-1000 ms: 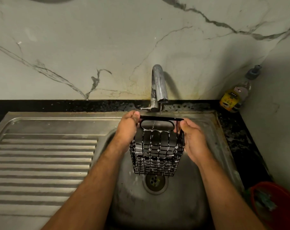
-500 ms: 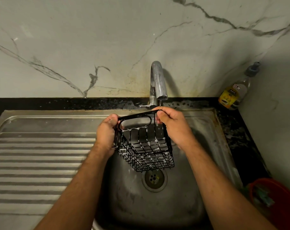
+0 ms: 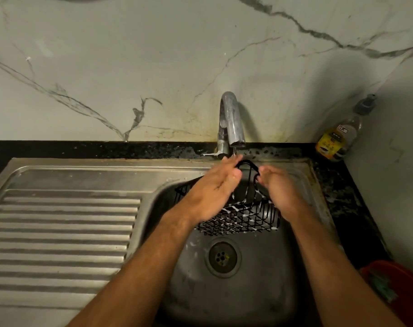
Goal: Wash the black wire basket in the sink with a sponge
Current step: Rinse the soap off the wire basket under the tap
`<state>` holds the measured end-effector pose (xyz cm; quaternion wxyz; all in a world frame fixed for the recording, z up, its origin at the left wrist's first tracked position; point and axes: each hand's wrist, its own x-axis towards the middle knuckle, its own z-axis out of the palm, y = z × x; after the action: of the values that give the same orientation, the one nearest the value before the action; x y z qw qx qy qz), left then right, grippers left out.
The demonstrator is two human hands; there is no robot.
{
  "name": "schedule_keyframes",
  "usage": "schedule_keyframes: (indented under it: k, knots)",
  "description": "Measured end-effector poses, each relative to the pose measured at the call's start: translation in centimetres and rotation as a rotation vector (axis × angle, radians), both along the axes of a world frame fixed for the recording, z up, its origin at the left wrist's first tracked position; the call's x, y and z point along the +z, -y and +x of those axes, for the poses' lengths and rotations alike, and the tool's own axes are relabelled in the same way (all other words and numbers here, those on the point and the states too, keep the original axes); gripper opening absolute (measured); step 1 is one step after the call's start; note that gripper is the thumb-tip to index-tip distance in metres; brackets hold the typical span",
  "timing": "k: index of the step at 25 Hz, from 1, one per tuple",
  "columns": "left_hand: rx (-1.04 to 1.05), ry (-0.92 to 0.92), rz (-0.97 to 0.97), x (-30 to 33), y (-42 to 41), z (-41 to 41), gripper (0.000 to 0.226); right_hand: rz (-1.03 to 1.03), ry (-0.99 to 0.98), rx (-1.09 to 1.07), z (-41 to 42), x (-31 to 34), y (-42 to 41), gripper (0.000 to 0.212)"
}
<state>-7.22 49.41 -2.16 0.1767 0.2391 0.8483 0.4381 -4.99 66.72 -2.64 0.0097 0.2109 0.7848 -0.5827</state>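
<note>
The black wire basket (image 3: 242,217) is held over the sink (image 3: 236,286) bowl, at twelve o'clock from the drain (image 3: 222,257) and below the tap (image 3: 232,121), with white foam on its wires. It is gripped from nine o'clock by the left hand (image 3: 215,187), whose fingers are laid nearly straight along its handle loop. Its three o'clock side is held by the right hand (image 3: 277,187), fingers curled round the wire. A soap bottle (image 3: 337,138) is seen at two o'clock.
</note>
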Motion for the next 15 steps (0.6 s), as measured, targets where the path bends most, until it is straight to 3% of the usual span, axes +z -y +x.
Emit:
schedule_keyframes:
  k: [4,7,10,15]
  knots:
    - [-0.149,-0.165,-0.115,-0.1,-1.9,1.1,0.072,-0.066,0.023,0.048,0.6,-2.4,-0.2,0.041]
    - [-0.076,-0.084,-0.129,-1.5,-0.9,0.1,0.067,-0.146,0.008,-0.015,1.1,-2.8,-0.7,0.029]
    - [0.053,0.014,-0.289,-2.9,1.0,-0.9,0.071,-0.231,-0.009,-0.082,1.3,-3.0,-1.5,0.031]
    - [-0.118,-0.159,-0.189,-1.6,-1.6,1.1,0.065,-0.255,-0.058,-0.068,1.3,-3.5,-1.5,0.039]
